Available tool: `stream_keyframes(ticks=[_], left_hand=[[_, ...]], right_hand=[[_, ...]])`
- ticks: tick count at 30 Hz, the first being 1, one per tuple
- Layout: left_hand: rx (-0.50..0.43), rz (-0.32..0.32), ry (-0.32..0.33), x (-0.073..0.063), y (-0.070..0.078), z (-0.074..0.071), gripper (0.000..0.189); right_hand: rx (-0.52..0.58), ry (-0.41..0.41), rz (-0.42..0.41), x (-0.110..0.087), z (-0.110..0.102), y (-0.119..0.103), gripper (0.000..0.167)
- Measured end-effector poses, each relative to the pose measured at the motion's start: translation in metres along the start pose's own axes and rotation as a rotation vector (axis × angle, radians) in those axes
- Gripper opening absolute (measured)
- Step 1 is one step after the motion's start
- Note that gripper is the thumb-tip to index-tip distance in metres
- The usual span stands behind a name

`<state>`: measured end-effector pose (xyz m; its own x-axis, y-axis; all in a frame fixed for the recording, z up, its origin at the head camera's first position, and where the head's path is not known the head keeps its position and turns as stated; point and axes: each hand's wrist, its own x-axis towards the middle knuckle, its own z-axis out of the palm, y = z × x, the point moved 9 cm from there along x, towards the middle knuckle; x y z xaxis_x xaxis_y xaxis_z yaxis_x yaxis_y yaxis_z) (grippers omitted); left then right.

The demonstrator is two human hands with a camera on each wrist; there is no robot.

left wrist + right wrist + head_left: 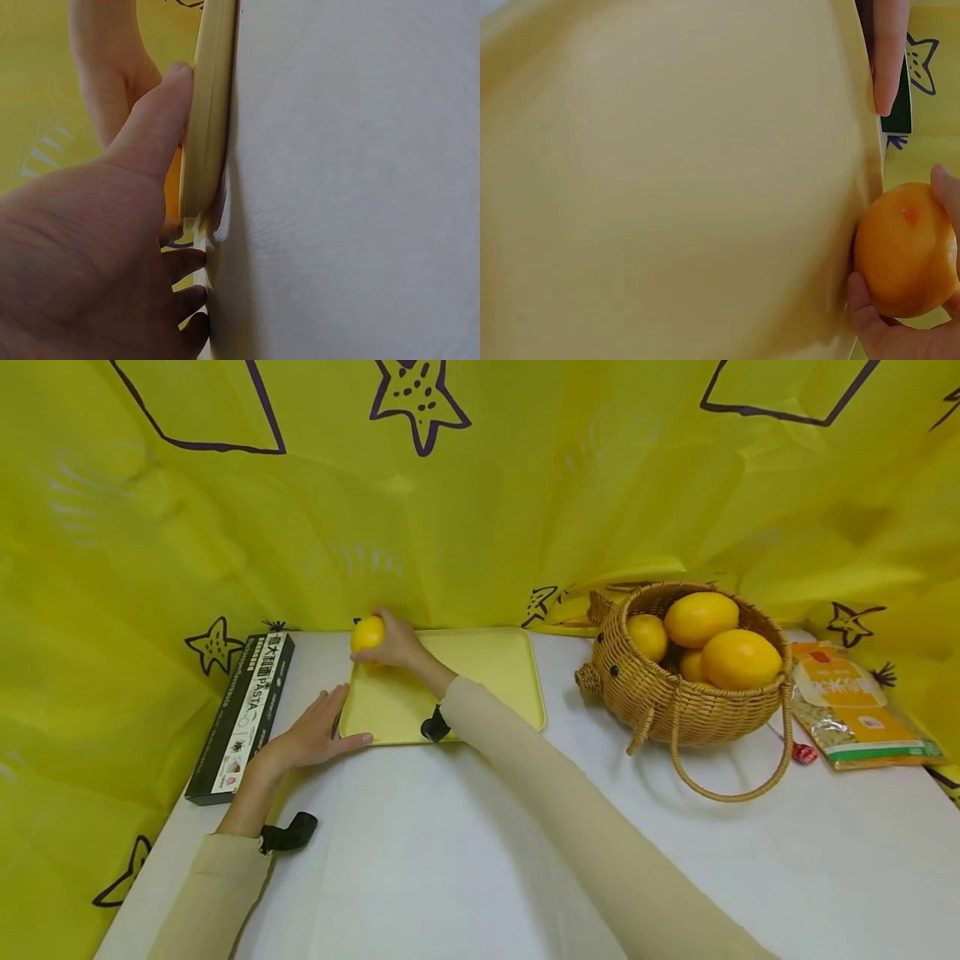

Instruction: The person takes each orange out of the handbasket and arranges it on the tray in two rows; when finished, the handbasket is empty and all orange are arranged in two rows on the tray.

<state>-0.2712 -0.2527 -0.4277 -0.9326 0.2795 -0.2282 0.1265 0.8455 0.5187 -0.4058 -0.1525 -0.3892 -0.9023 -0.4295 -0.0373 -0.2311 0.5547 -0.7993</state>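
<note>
My right hand grips a yellow lemon over the far left corner of a pale yellow tray. In the right wrist view the lemon looks orange, held between thumb and fingers right at the tray's rim. My left hand rests at the tray's near left corner, fingers extended along the left side and thumb on the front rim. The left wrist view shows that thumb against the tray's edge.
To the right stands a wicker pig-shaped basket holding several more lemons. Beyond it lie an orange-labelled packet and a red-wrapped lollipop. A black pasta box lies left of the tray. Yellow cloth hangs behind the white table.
</note>
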Motion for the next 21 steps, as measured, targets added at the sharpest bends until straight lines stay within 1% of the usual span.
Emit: stream_keyframes(ticks=[3,7,10,14,21], left_hand=[[0.001,0.004,-0.001,0.0015,-0.0002,-0.0007,0.104],[-0.003,-0.009,-0.009,0.0027,-0.0023,-0.0007,0.105],[-0.009,-0.017,-0.016,0.0026,-0.002,-0.0009,0.105],[-0.01,-0.011,-0.021,0.0025,-0.0001,-0.0006,0.105],[-0.009,-0.007,-0.02,0.0012,0.0009,-0.0009,0.105]], right_hand=[[0.002,0.014,0.015,0.0023,-0.0017,-0.0001,0.086],[0.015,0.022,0.032,0.0054,-0.0014,0.0005,0.086],[0.033,0.019,0.036,0.0064,0.0007,-0.0001,0.086],[0.032,0.025,0.037,0.0062,0.0027,-0.0005,0.086],[-0.07,0.036,0.044,0.0061,0.0058,-0.0023,0.087]])
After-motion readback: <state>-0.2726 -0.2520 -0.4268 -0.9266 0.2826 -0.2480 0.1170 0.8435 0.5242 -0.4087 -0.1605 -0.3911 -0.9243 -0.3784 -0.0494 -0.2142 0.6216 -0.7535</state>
